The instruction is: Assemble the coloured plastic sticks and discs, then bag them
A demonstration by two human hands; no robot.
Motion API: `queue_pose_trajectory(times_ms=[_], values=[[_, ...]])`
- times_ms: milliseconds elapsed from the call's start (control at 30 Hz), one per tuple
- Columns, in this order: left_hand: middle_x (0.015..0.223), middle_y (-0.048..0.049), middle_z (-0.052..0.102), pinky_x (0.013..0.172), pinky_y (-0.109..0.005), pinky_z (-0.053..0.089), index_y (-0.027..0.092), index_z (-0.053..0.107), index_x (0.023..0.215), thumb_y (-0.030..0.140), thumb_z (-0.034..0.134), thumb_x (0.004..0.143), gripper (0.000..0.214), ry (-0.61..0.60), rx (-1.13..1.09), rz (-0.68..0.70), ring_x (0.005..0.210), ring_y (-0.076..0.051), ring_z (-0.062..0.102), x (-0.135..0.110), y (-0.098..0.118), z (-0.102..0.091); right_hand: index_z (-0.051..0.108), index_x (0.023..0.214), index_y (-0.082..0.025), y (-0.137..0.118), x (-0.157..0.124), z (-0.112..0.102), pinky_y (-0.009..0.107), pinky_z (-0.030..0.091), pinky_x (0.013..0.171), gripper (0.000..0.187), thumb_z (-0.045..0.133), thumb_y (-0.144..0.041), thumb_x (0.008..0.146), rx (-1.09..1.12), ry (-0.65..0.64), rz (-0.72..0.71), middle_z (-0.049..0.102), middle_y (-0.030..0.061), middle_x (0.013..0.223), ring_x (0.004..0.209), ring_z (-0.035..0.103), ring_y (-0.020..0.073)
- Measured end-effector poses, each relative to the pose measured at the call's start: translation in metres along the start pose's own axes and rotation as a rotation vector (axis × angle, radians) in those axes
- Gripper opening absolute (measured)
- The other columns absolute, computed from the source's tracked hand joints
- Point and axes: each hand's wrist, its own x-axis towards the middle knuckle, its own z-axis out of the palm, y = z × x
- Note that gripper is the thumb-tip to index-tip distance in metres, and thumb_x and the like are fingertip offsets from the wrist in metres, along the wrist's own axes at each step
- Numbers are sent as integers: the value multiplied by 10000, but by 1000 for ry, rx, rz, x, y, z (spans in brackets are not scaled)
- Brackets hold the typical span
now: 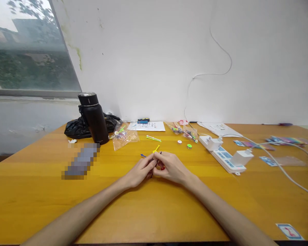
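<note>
My left hand (140, 171) and my right hand (170, 167) meet at the middle of the orange table (41, 191), fingers pinched together around small plastic pieces. A yellow stick (156, 149) pokes up from between the fingertips, a blue tip (143, 155) shows to the left of them, and a bit of red (163, 168) sits under my right fingers. What exactly each hand grips is too small to make out.
A black flask (93, 118) and a black bag (77, 128) stand at the back left, beside a clear bag of coloured parts (124, 136). Papers (146, 126), loose small pieces (189, 146), a white power strip (224, 155) with chargers and cable lie at right.
</note>
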Motion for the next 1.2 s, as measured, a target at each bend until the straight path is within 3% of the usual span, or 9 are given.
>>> queue_pose_trajectory(times_ms=[267, 700, 1200], values=[[679, 36, 458, 541, -231, 356, 190, 545, 961, 543, 397, 983, 384, 58, -32, -36, 563, -103, 413, 1, -2, 2, 546, 853, -224, 1, 0, 2, 242, 349, 639, 57, 600, -242, 861, -80, 24, 7, 597, 10, 749, 673, 528, 154], [737, 34, 432, 489, -214, 285, 187, 550, 1040, 531, 444, 972, 366, -24, -313, -82, 543, -70, 343, 6, -10, 0, 533, 875, -221, 8, 0, 7, 227, 328, 616, 108, 566, -298, 942, -2, -6, 28, 587, -3, 750, 639, 503, 136], [667, 55, 420, 474, -220, 306, 182, 525, 1014, 555, 387, 983, 399, 0, -195, -96, 505, -74, 388, 8, -17, -2, 581, 887, -207, 14, -2, 11, 228, 377, 671, 174, 510, -321, 996, 13, 3, -26, 612, 18, 774, 701, 541, 147]])
